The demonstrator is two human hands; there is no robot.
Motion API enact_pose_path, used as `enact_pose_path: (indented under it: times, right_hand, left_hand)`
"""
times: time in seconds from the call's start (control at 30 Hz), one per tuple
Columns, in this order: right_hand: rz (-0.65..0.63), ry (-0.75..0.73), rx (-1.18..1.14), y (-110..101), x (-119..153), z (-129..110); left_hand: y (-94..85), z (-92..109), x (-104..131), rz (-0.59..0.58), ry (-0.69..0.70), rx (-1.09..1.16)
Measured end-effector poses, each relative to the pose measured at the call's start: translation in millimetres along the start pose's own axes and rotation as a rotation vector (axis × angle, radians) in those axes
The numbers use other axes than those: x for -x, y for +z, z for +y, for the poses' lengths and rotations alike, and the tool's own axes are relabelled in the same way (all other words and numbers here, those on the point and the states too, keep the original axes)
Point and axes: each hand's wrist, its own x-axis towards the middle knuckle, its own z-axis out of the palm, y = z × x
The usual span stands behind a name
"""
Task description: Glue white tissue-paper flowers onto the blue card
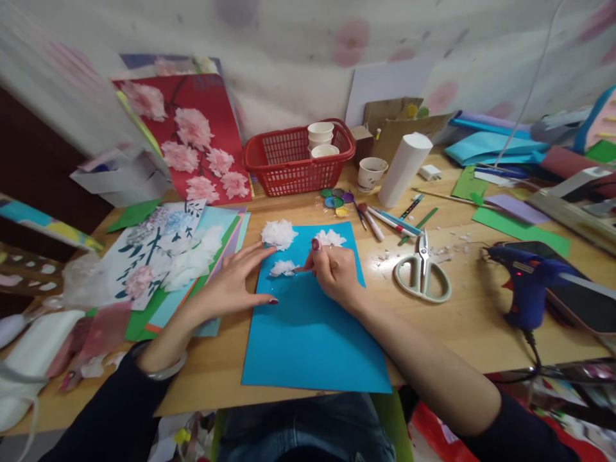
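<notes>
A blue sheet of paper (317, 346) lies on the wooden table, with a larger white paper flower (279, 234), a smaller white paper flower (283, 268) and another white paper flower (330, 239) on its upper part. My right hand (334, 269) grips a thin pencil-like stick (302, 269) in a writing hold, its tip at the smaller flower's right edge. Most of the stick is hidden by my fingers, so its exact kind is unclear. My left hand (235, 279) is open, fingers stretched toward the larger flower and thumb over the sheet's left edge.
White-handled scissors (422, 273) and a blue glue gun (527, 282) are at right. Behind stand a red basket (298, 160) with paper cups, a paper roll (407, 168) and paint pots (337, 200). A red flower picture (192, 138) leans at left above coloured papers (168, 308).
</notes>
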Motion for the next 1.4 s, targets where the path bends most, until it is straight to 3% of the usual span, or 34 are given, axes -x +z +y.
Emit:
enact_pose_path:
  times: [0.13, 0.33, 0.43, 0.63, 0.73, 0.87, 1.03, 1.4]
  right_hand:
    - [-0.027, -0.164, 0.078, 1, 2, 2]
    - [-0.057, -0.262, 0.141, 4, 4, 4]
    - [-0.045, -0.179, 0.102, 5, 4, 5]
    - [0.063, 0.205, -0.072, 3, 4, 0]
    - [0.133, 0.283, -0.12, 0, 4, -3]
    - [0.13, 0.308, -0.16, -1, 3, -5]
    - [0.024, 0.251, -0.143, 2, 4, -6]
    - [0.102, 0.25, -0.077, -3, 2, -3]
  left_hand:
    - [6.6, -5, 2, -0.105, -0.077, -0.057]
    - [8.1, -5, 1, -0.127, -0.069, -0.025]
    - [7.4, -4, 1, -0.138, -0.077, -0.023]
    - [6.3, -3, 2, -0.126, -0.083, 0.002]
    - [6.6, -3, 1, -0.145, -0.101, 0.002]
    - [8.5, -3, 2, -0.137, -0.108, 0.011]
    - [9.1, -4, 3, -0.129, -0.109, 0.011]
    - [12.3, -6, 4, -0.096, -0.074, 0.037]
